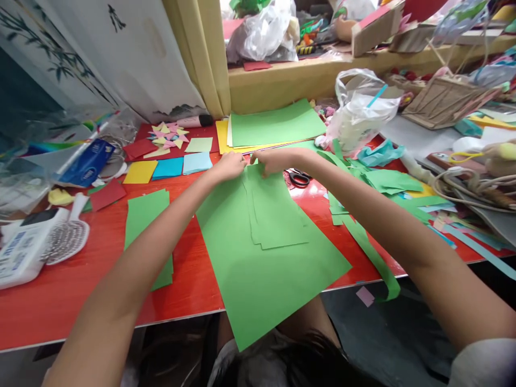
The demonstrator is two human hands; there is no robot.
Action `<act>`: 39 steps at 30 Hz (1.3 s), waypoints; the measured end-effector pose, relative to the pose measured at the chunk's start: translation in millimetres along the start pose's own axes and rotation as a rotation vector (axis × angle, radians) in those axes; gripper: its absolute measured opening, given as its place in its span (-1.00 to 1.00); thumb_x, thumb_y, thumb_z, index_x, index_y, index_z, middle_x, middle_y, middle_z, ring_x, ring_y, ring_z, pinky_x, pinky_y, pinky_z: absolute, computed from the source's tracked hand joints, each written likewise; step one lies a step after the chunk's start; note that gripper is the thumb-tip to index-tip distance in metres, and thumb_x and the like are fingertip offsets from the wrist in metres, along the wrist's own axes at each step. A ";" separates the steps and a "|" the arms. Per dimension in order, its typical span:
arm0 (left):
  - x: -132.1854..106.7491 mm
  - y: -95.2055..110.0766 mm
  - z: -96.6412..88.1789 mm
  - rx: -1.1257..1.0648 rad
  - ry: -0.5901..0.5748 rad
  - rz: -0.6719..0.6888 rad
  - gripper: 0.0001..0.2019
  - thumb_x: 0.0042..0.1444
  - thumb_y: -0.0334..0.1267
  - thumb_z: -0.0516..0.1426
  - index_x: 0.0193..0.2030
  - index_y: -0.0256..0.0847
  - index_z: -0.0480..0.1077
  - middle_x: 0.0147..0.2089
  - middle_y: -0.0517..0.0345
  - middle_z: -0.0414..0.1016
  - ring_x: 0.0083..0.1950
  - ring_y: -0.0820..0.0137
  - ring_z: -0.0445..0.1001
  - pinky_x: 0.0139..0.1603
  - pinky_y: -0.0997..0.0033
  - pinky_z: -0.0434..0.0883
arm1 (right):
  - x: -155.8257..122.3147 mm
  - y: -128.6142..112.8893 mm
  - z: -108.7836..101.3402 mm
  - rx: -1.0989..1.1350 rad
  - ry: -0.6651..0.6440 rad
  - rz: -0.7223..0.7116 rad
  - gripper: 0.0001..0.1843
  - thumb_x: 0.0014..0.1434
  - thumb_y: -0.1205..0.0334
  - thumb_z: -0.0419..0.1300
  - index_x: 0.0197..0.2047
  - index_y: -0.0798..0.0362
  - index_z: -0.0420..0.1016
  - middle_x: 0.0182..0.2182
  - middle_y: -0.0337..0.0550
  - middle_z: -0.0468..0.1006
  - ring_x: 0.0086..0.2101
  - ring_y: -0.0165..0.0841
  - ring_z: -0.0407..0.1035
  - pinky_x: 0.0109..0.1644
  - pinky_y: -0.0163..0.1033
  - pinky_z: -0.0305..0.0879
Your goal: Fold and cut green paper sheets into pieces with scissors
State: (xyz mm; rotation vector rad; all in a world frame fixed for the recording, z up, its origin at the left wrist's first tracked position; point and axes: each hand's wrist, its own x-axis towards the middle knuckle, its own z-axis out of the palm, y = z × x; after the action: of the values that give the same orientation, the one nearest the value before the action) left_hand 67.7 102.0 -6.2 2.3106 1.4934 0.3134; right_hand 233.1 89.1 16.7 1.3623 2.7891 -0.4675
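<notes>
A large green paper sheet (258,274) lies on the red table (80,290) and hangs over its near edge. Smaller green paper pieces (278,215) are stacked on top of it. My left hand (228,166) and my right hand (272,160) meet at the far edge of that stack, fingers curled and pinching the top edges of the green pieces. Black-handled scissors (299,177) lie just right of my right hand.
A green strip (147,220) lies left. Coloured squares (167,167) and folded paper stars (167,134) sit at the back left, a green and yellow sheet pile (276,124) behind. A plastic bag (360,115), green offcuts (387,180) and cables (471,185) crowd the right. A white device (24,247) stands far left.
</notes>
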 end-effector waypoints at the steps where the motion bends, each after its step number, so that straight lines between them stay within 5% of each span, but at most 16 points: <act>1: 1.7 1.1 -0.4 0.001 -0.028 -0.013 -0.75 0.08 -0.17 0.00 -0.53 -0.23 0.33 -0.44 -0.01 0.40 -0.21 0.16 0.42 -0.18 0.27 0.28 | -1.6 3.1 2.6 0.017 0.007 -0.021 -0.45 -0.05 0.40 0.23 0.07 0.15 0.31 -0.13 0.02 0.48 -0.21 -0.19 0.37 -0.28 -0.24 0.25; 4: 3.7 3.6 -1.0 -0.080 -0.075 -0.037 -0.62 0.12 0.01 -0.05 -0.50 -0.23 0.34 -0.41 0.02 0.44 -0.24 0.22 0.44 -0.24 0.35 0.30 | -6.1 10.2 9.3 0.070 0.038 -0.043 -0.43 0.01 0.38 0.20 0.12 0.20 0.19 -0.13 0.05 0.43 -0.22 -0.22 0.33 -0.23 -0.23 0.23; 8: 4.3 3.7 0.4 -0.277 -0.044 -0.044 -0.57 0.10 0.10 -0.06 -0.32 -0.24 0.40 -0.16 0.00 0.49 -0.11 0.24 0.42 -0.12 0.35 0.30 | -8.5 12.6 18.2 0.150 0.121 -0.050 -0.11 0.02 0.34 0.20 0.30 0.18 -0.21 -0.08 0.06 0.39 -0.12 -0.18 0.27 -0.09 -0.16 0.22; 13: -1.0 9.9 1.2 -0.154 -0.063 0.064 -0.61 -0.16 -0.21 0.21 -0.13 -0.28 0.38 -0.11 -0.01 0.45 -0.08 0.21 0.40 -0.10 0.32 0.30 | -11.6 15.9 29.4 0.045 0.377 -0.059 0.01 -0.07 0.20 0.29 0.31 0.20 -0.22 0.02 0.11 0.30 0.04 0.02 0.10 0.14 0.13 -0.01; 16: -7.4 12.8 -5.6 -0.106 0.083 0.118 -0.77 -0.11 -0.31 0.15 -0.25 -0.29 0.39 -0.20 0.04 0.45 -0.13 0.24 0.39 -0.10 0.29 0.29 | -21.0 18.8 30.1 0.099 0.578 -0.027 -0.12 -0.01 0.16 0.26 0.28 0.19 -0.09 0.04 0.11 0.28 0.06 -0.03 0.10 0.18 0.08 -0.01; 19: -13.1 3.3 -16.6 -0.189 0.338 0.123 -0.84 -0.06 -0.34 0.13 -0.28 -0.27 0.38 -0.26 0.09 0.44 -0.19 0.30 0.38 -0.09 0.26 0.28 | -35.7 20.5 27.4 0.404 0.743 0.051 -0.29 0.11 0.10 0.15 0.24 0.13 -0.01 0.05 0.09 0.29 0.07 -0.14 0.16 0.16 -0.03 0.09; 24: -23.1 -28.7 -18.9 -0.473 0.458 0.088 -0.81 -0.07 -0.37 0.13 -0.25 -0.25 0.34 -0.28 0.13 0.43 -0.23 0.38 0.37 -0.11 0.33 0.31 | -58.6 17.1 34.1 0.953 0.556 0.181 -0.43 0.14 -0.08 0.07 0.15 0.00 0.19 -0.02 -0.01 0.43 -0.08 -0.23 0.37 0.00 -0.12 0.31; 27: -31.3 -37.9 -10.3 -0.605 0.413 -0.032 -0.81 -0.07 -0.36 0.12 -0.24 -0.25 0.32 -0.32 0.14 0.42 -0.27 0.39 0.38 -0.15 0.34 0.33 | -67.5 8.9 42.3 0.929 0.443 0.188 -0.46 -0.04 0.04 0.27 0.03 -0.02 0.36 -0.08 -0.07 0.49 -0.12 -0.22 0.39 -0.06 -0.11 0.35; 31: -38.4 -37.5 -3.9 -0.631 0.376 -0.054 -0.84 0.05 -0.25 0.08 -0.23 -0.25 0.33 -0.21 0.09 0.44 -0.15 0.37 0.39 -0.05 0.34 0.32 | -72.9 -0.7 44.0 0.866 0.396 0.208 -0.72 -0.05 0.15 0.27 -0.22 0.04 0.50 -0.30 -0.15 0.56 -0.27 -0.22 0.43 -0.17 -0.11 0.36; 34: -39.2 -40.0 -2.8 -0.573 0.341 -0.078 -0.79 0.10 -0.22 0.04 -0.16 -0.26 0.33 -0.12 0.05 0.42 -0.06 0.36 0.36 0.03 0.34 0.27 | -73.6 1.5 41.6 0.823 0.423 0.275 -0.78 -0.05 0.17 0.26 -0.29 0.04 0.52 -0.38 -0.17 0.56 -0.33 -0.23 0.43 -0.22 -0.11 0.35; 39: -40.3 -56.5 1.3 -0.575 0.213 -0.078 -0.63 -0.03 -0.38 0.09 -0.02 -0.26 0.33 -0.22 0.10 0.41 -0.22 0.39 0.39 -0.10 0.34 0.32 | -74.2 15.3 40.9 0.690 0.525 0.356 -0.79 -0.06 0.16 0.26 -0.33 0.06 0.50 -0.44 -0.18 0.49 -0.34 -0.25 0.37 -0.23 -0.12 0.30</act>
State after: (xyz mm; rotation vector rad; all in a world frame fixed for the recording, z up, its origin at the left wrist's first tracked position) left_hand 4.7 86.0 -30.7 1.7982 1.3534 0.8641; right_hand 286.0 29.9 -16.7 2.3623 2.7347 -1.3014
